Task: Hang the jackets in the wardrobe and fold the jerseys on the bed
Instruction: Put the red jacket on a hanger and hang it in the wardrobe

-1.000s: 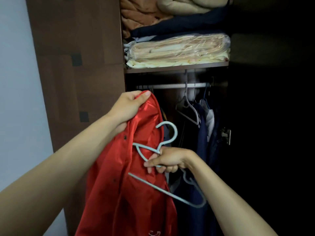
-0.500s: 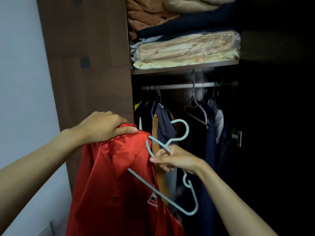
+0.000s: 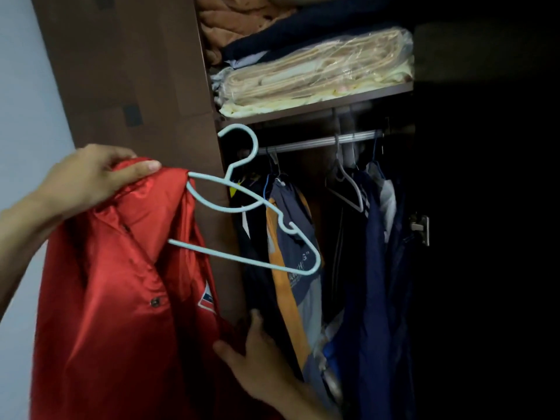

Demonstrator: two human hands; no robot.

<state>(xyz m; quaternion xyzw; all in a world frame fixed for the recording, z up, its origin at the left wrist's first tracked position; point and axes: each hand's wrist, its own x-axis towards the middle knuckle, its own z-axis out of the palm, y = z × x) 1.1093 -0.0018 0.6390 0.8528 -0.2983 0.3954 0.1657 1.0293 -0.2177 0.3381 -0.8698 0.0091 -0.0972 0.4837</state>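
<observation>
Left hand (image 3: 91, 180) grips the red jacket (image 3: 127, 298) at the collar/shoulder, fingers curled over the fabric, thumb pressed along the top edge. Jacket hangs in front of the wardrobe's (image 3: 130, 71) brown side panel, left of the open compartment, not on the rail (image 3: 318, 142).

Light blue hanger (image 3: 257, 204): left end is tucked inside the jacket's neck opening, rest sticks out to the right, tilted, hook up near the shelf (image 3: 315, 106) edge. Hook isn't on the rail. Neither hand touches the exposed part.

Right hand (image 3: 257, 356) is low, at the jacket's front edge, fingers straight and spread, thumb up. Touching the fabric or just beside it, can't tell.

On the rail: orange-and-navy garment (image 3: 291, 237), dark blue garments (image 3: 378, 268), one white hanger (image 3: 348, 189). Shelf above carries folded bedding in a clear bag (image 3: 318, 77).
</observation>
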